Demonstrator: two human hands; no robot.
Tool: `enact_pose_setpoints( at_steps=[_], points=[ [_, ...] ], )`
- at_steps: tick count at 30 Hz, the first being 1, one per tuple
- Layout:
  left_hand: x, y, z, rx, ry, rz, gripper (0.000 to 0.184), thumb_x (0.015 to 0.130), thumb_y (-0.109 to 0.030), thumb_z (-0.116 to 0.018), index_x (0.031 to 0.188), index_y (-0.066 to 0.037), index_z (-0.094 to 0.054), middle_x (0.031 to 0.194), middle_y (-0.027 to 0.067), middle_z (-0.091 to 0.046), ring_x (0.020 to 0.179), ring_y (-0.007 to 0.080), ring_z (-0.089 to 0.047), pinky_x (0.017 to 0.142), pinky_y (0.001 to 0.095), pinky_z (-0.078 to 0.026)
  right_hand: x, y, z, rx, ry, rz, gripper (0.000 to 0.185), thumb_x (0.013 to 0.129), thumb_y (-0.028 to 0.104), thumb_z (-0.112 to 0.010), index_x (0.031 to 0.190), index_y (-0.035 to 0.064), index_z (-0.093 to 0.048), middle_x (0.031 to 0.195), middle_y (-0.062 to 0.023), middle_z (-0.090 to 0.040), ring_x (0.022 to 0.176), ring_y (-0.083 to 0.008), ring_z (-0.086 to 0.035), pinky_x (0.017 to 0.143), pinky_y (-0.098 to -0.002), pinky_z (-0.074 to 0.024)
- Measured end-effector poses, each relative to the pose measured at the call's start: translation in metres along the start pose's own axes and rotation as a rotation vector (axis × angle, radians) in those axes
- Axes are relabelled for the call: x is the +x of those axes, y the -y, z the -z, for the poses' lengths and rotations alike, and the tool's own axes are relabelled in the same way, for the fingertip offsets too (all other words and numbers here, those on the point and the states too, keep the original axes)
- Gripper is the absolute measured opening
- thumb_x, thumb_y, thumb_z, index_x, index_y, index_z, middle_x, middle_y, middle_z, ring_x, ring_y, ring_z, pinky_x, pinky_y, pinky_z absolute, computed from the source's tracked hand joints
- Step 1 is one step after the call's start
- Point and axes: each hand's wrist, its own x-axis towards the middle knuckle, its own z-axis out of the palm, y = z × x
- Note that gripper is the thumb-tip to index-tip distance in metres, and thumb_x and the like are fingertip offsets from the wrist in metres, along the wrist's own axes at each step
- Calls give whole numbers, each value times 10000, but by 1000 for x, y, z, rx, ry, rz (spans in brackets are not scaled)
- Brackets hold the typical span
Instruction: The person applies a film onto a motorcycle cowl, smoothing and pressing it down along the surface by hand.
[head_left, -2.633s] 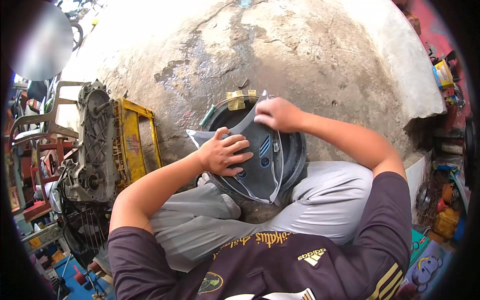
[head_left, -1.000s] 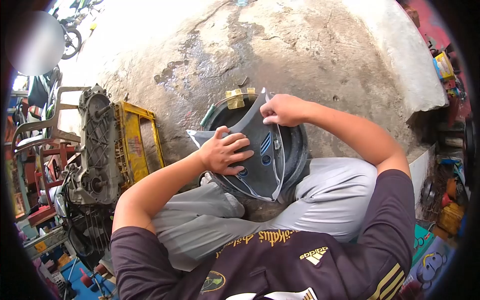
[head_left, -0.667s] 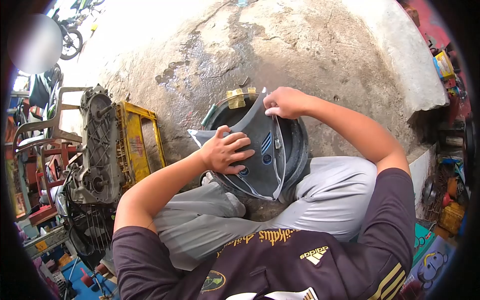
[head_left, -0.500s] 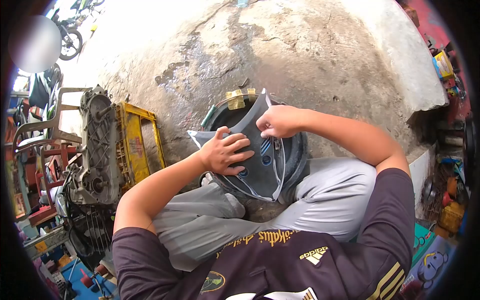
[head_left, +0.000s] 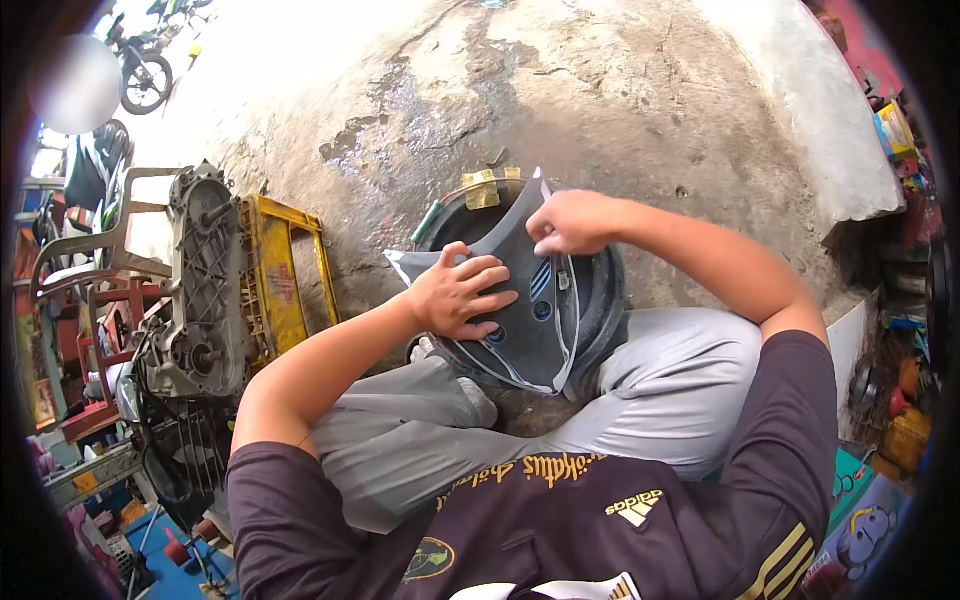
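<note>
A dark grey, pointed panel (head_left: 515, 339) with white edges and blue striped marks lies across a round black tub (head_left: 607, 300) between my legs. My left hand (head_left: 462, 294) rests on the panel's left part, palm down with fingers spread. Near the upper right edge of the panel is my right hand (head_left: 572, 223), its fingers curled together; whatever they hold, if anything, is hidden. Yellowish pieces (head_left: 481, 190) and a green stick-like item (head_left: 428, 222) sit on the tub's far rim.
To the left stand a grey metal engine casing (head_left: 205, 285) and a yellow crate (head_left: 277, 280). A concrete ledge (head_left: 820, 130) runs along the right. A motorcycle wheel (head_left: 147, 82) shows at the upper left, and assorted parts (head_left: 908, 433) lie at the right edge.
My right hand has shifted back and forth along the panel's upper right edge, its fingers still curled. My left hand has kept its place on the panel. The whole view has moved slightly.
</note>
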Motion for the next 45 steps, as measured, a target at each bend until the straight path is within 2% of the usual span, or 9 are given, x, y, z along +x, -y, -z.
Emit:
enact_pose_setpoints(
  at_steps=[4, 8, 11, 18, 21, 26, 34, 38, 45],
  points=[
    [0, -1, 0, 5, 1, -5, 532, 780, -465, -791, 1257, -248, -703, 1314, 49, -590, 1261, 235, -565, 1011, 524, -333, 7, -30, 6, 92, -197, -61, 259, 903, 311, -752, 947, 57, -731, 920, -162, -743, 898, -342, -720, 791, -451, -544],
    [-1, -1, -1, 2, -1, 0, 543, 780, -469, -793, 1264, -247, -694, 1310, 48, -588, 1261, 234, -565, 1010, 524, -333, 3, -29, -3, 108, -204, -18, 264, 907, 307, -753, 929, 46, -723, 883, -166, -733, 874, -342, -713, 784, -449, -537],
    [-1, -1, 0, 6, 6, -1, 546, 784, -473, -792, 1271, -248, -688, 1310, 47, -587, 1267, 233, -561, 1011, 525, -332, -2, -3, -9, 87, 29, 13, 246, 903, 300, -749, 935, 56, -741, 881, -166, -740, 883, -344, -723, 799, -455, -545],
    [-1, 0, 0, -10, 6, -1, 542, 778, -467, -798, 1263, -247, -694, 1308, 45, -588, 1257, 234, -568, 1008, 523, -331, 0, -26, 14, -2, -132, -113, 241, 912, 313, -752, 954, 76, -749, 960, -156, -761, 960, -364, -729, 829, -475, -557],
    [-1, 1, -1, -11, 15, 0, 535, 796, -473, -785, 1269, -244, -681, 1321, 47, -587, 1260, 230, -570, 1012, 526, -334, 0, -27, 8, -10, -137, -44, 248, 919, 320, -752, 970, 77, -745, 963, -153, -762, 970, -365, -728, 836, -474, -554],
    [-1, 1, 0, -5, 11, -8, 523, 823, -481, -765, 1279, -243, -669, 1333, 49, -587, 1264, 225, -571, 1018, 528, -336, -7, -6, 3, -30, 30, -14, 245, 924, 320, -750, 985, 82, -748, 984, -151, -764, 991, -365, -725, 852, -484, -554],
    [-2, 0, -1, -9, 17, 2, 538, 806, -465, -780, 1283, -240, -671, 1333, 52, -589, 1258, 230, -576, 1020, 527, -339, -5, -24, 5, -65, -172, -83, 242, 924, 328, -759, 996, 97, -766, 980, -151, -769, 998, -367, -727, 856, -481, -562],
    [-2, 0, -4, 6, -1, -12, 551, 779, -472, -793, 1270, -245, -687, 1317, 50, -592, 1259, 235, -571, 1007, 525, -337, -12, 5, -5, -40, 144, -25, 233, 910, 310, -767, 991, 92, -772, 994, -136, -774, 997, -362, -729, 876, -472, -559],
    [-1, 2, 0, -11, -4, -13, 559, 782, -481, -786, 1273, -229, -692, 1316, 55, -607, 1247, 237, -579, 970, 515, -351, -2, -35, 1, -35, -74, -13, 247, 902, 317, -763, 989, 87, -774, 985, -141, -769, 981, -355, -728, 855, -482, -557]
  ],
)
